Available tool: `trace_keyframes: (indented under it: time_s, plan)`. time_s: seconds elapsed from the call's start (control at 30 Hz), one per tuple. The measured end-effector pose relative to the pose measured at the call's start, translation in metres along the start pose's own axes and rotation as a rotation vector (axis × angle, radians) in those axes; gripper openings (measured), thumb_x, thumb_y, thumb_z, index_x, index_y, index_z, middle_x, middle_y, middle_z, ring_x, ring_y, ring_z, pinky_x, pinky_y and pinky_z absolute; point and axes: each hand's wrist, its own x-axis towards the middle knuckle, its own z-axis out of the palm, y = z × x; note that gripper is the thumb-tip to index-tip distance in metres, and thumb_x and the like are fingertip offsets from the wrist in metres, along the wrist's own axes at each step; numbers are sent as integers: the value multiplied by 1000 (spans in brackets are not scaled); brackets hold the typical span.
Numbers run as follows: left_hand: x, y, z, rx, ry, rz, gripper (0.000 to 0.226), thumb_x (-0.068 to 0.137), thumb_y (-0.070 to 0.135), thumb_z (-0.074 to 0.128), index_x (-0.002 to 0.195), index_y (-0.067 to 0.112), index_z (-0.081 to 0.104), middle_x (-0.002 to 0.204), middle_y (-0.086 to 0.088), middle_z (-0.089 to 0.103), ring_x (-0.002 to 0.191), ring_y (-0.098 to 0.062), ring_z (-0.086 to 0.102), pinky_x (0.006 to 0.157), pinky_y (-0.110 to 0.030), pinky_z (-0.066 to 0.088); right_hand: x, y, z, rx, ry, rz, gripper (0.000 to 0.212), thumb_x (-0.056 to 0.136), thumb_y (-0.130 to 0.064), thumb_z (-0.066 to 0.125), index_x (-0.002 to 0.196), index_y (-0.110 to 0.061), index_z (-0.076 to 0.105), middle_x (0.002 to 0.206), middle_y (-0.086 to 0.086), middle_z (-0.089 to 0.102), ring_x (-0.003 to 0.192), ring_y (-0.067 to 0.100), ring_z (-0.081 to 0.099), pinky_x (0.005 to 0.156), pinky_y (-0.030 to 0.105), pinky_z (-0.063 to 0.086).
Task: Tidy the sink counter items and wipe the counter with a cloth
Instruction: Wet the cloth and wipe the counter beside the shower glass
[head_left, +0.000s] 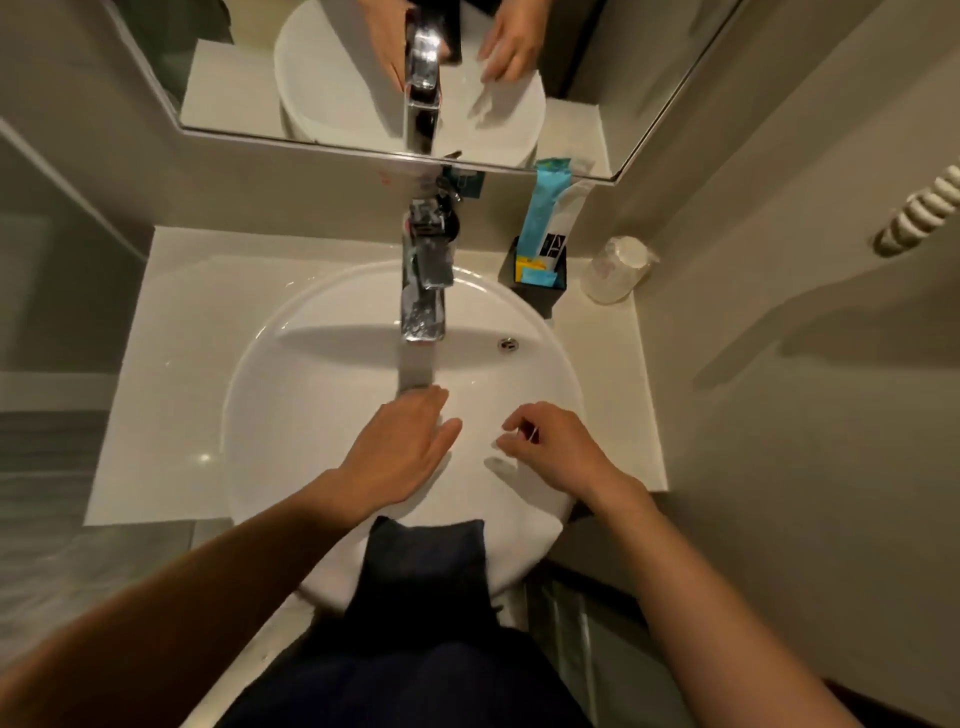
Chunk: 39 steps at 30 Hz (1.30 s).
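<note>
My left hand lies flat over the white basin, fingers stretched out and apart, holding nothing. Its fingertips sit under the chrome faucet, where a greyish stream of water comes down. My right hand hovers over the right side of the basin with its fingers loosely curled and nothing visible in them. Dark navy fabric hangs over the basin's front rim; I cannot tell whether it is a cloth or my clothing. The white counter surrounds the basin.
At the back right of the counter a black holder carries blue and yellow sachets and a tall blue packet. A wrapped upturned glass stands beside it by the right wall. The mirror hangs behind the faucet. A coiled white cord hangs on the right wall.
</note>
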Motion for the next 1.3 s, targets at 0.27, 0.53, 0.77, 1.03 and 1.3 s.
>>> trace_keyframes:
  time_s: [0.27, 0.53, 0.77, 1.03, 1.3]
  plan:
    - [-54, -47, 15, 181, -511, -23, 62, 99, 68, 34, 125, 17, 58, 123, -10, 60, 116, -28, 52, 96, -41, 42, -29, -11, 61, -176, -348, 151, 45, 89, -42, 73, 124, -16, 63, 121, 4, 63, 107, 23, 59, 96, 39, 49]
    - [-71, -49, 31, 268, -536, -20, 53, 94, 67, 50, 117, 20, 57, 115, -3, 57, 106, -25, 54, 89, -40, 44, -35, -27, 82, -274, -433, 201, 46, 85, -40, 78, 108, 0, 71, 104, 16, 73, 98, 34, 68, 90, 46, 53]
    - [-65, -35, 30, 220, -645, -188, 49, 96, 60, 55, 105, 12, 57, 105, -6, 62, 99, -27, 59, 92, -45, 43, -42, -30, 89, -298, -427, 135, 34, 92, -36, 72, 105, -6, 62, 108, 14, 67, 95, 29, 64, 80, 38, 49]
    - [-111, -32, -6, -382, -206, -288, 26, 89, 35, 76, 87, 18, 56, 91, -2, 62, 86, -23, 61, 69, -31, 47, -76, -26, 82, 260, -84, 27, 33, 94, -35, 69, 96, -3, 59, 94, 9, 65, 85, 23, 61, 75, 40, 53]
    - [-163, -25, -43, -1028, 176, -427, 23, 93, 16, 73, 110, 3, 66, 102, -10, 74, 95, -23, 71, 76, -35, 59, -79, -75, 72, 700, -96, 19, 35, 88, -34, 77, 70, -7, 65, 83, 21, 69, 79, 31, 64, 75, 47, 55]
